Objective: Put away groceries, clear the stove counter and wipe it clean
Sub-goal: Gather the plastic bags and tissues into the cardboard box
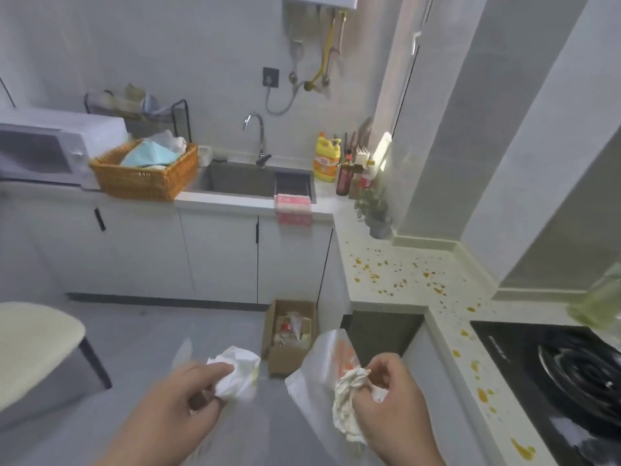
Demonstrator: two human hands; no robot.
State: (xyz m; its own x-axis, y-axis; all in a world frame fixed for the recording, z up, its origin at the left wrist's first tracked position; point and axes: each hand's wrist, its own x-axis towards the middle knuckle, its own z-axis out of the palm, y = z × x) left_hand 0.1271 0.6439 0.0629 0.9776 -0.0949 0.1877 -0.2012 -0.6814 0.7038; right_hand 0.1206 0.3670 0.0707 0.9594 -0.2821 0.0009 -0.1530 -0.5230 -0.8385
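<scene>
I am holding my two hands out over the floor. My left hand (188, 395) is squeezing a crumpled white paper ball (237, 376), fingers curled tight around it. The ball is round, so it has no long way. Behind it, a brown cardboard box (289, 334) is sitting open on the floor by the cupboards. My right hand (391, 395) is pinching a crumpled tissue (347, 403) and a clear plastic bag (321, 368) together. The tissue is hanging long-ways down, and the bag is pointing up. On the right, the surface (403, 270) is showing many orange spots, next to the black stove (554, 375).
</scene>
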